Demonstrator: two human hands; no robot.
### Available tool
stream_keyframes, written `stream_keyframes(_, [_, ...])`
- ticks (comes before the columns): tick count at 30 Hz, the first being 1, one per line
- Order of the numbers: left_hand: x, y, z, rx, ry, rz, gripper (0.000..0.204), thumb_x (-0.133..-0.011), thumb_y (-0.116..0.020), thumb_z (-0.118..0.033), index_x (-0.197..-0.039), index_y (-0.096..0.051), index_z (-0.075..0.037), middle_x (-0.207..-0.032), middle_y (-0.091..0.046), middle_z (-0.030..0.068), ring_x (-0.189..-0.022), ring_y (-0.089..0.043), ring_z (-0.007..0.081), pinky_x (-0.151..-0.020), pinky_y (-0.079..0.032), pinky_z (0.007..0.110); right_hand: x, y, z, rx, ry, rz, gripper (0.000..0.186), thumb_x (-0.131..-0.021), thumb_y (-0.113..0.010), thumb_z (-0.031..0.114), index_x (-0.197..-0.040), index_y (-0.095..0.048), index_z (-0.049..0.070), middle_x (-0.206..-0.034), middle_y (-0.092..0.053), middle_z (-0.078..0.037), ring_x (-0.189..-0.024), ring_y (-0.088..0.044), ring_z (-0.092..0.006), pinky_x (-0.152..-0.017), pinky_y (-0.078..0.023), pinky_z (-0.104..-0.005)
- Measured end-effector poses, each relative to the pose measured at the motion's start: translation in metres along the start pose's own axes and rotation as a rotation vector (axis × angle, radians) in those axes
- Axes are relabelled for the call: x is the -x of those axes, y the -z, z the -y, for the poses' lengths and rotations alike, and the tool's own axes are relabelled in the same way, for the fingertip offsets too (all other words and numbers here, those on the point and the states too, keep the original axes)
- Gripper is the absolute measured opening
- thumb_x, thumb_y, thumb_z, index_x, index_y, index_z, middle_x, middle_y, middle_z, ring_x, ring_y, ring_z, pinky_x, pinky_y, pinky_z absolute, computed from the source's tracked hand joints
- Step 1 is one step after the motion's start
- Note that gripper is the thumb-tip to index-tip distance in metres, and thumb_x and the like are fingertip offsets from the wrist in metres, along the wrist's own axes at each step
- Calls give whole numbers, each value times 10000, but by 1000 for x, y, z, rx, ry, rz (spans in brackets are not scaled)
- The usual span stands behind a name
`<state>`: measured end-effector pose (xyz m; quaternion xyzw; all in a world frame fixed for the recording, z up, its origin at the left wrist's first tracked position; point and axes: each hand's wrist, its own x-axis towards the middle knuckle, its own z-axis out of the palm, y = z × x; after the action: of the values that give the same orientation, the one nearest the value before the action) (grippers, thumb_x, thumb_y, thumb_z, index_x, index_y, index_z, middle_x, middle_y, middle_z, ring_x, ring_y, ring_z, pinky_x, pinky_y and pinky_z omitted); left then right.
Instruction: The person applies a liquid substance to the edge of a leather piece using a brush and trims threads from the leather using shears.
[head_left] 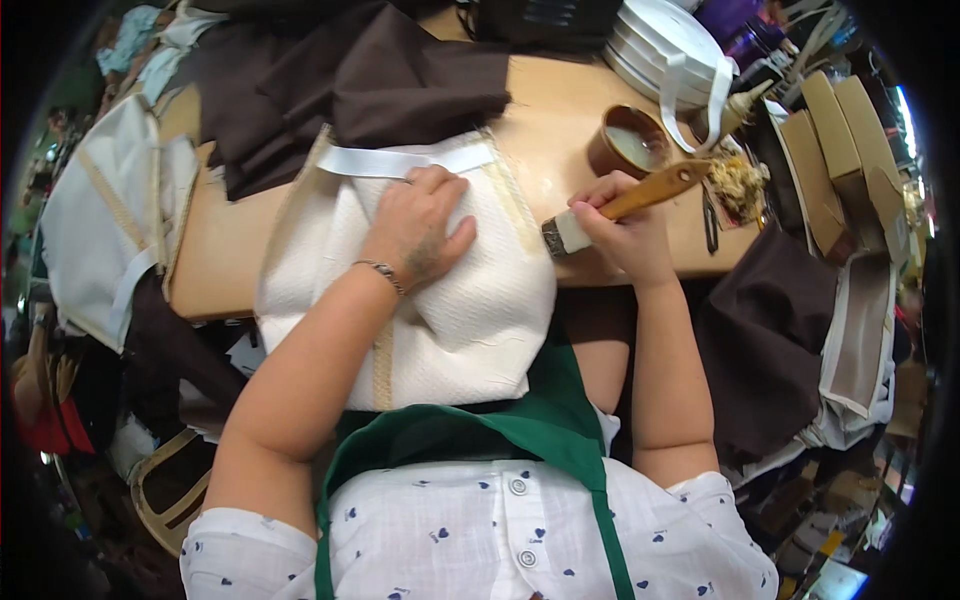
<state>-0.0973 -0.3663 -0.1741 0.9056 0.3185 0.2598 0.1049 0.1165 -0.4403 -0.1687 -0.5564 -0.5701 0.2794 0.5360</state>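
Observation:
My left hand [425,225] lies on a cream textured fabric piece [470,330], fingers slightly spread, just below a white strap [340,160] across its upper end. Beige bands run along the piece's right edge and down its middle. My right hand [615,220] grips a wide paintbrush [640,200] with a wooden handle, its dark bristles low beside the fabric's right edge. Above that hand is a brown cup [630,140] of milky liquid.
Dark brown cloth [270,110] covers the table's [210,275] back left. Another cream piece [90,220] hangs at left. A white tape roll [655,50], crusted debris [735,190], cardboard boxes [840,150] and more dark cloth [750,360] are at right.

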Motion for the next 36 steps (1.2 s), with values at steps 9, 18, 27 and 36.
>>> stream_keyframes(9, [5,-1,10,11,-23,-40,281,-669,-597,-173,-908,-583,-24,-919,-557,114,-851,-533,271,-760,-423,341,20,25,16,-8,55,-126,105,-726,-599,16,-686,-506,44,-685,-550,-20,-600,-481,-74,-554,-393,-203])
stream_keyframes(18, [142,107,76,1274,594,-607,112,-846,-492,-137,-839,-555,-45,-825,-578,59,-802,-558,143,-782,-446,285,117,102,19,-311,83,-516,96,-755,-511,-29,-723,-434,19,-773,-548,-119,-728,-521,-151,-712,-420,-258])
stream_keyframes(27, [304,-23,102,1871,1292,-446,242,-813,-451,-211,-953,-540,-34,-950,-567,94,-909,-537,204,-813,-435,331,112,89,18,-450,-23,-530,100,-727,-537,-36,-722,-456,22,-761,-550,-113,-729,-540,-163,-717,-419,-264])
stream_keyframes(36, [231,-2,57,1800,1166,-624,326,-837,-427,-254,-1064,-488,-28,-1054,-529,112,-995,-500,223,-872,-396,353,125,93,29,-484,-78,-573,104,-747,-542,2,-705,-454,36,-768,-567,-113,-707,-521,-127,-695,-409,-238])
